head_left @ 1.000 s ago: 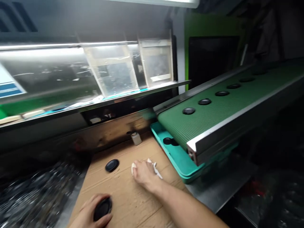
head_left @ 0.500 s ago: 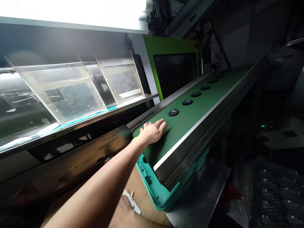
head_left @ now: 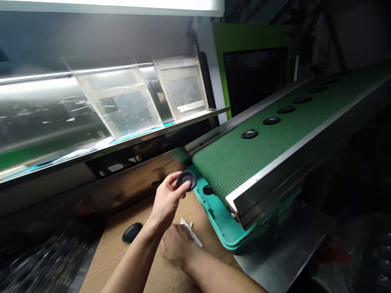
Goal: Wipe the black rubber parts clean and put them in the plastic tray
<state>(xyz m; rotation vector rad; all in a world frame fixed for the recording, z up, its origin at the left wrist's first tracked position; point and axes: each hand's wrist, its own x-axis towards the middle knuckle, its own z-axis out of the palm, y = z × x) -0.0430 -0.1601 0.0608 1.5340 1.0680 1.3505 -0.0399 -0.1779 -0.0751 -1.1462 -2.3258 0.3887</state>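
My left hand (head_left: 168, 195) pinches a black round cap (head_left: 187, 180) by its edge, thumb across its face, just off the near end of the conveyor. Lower down, my right hand (head_left: 177, 244) is curled over the cardboard (head_left: 122, 270). It is closed around a slim white tool (head_left: 192, 234) that sticks out past the fingers; its exact kind does not show. On the cardboard to the left lies another black oval cap (head_left: 132, 232). A teal crate (head_left: 230, 240) stands under the belt's end with a black cap (head_left: 208, 189) inside.
A green conveyor belt (head_left: 226, 162) with metal side rails carries several black caps in a row. Its rail corner (head_left: 233, 203) juts out near my hands. A machine with clear panels (head_left: 128, 106) runs along the left. A metal sheet (head_left: 277, 260) lies at lower right.
My left hand has drawn back from the belt toward me and now holds a black cap. My right hand has come further into view. The view has shifted left and down.
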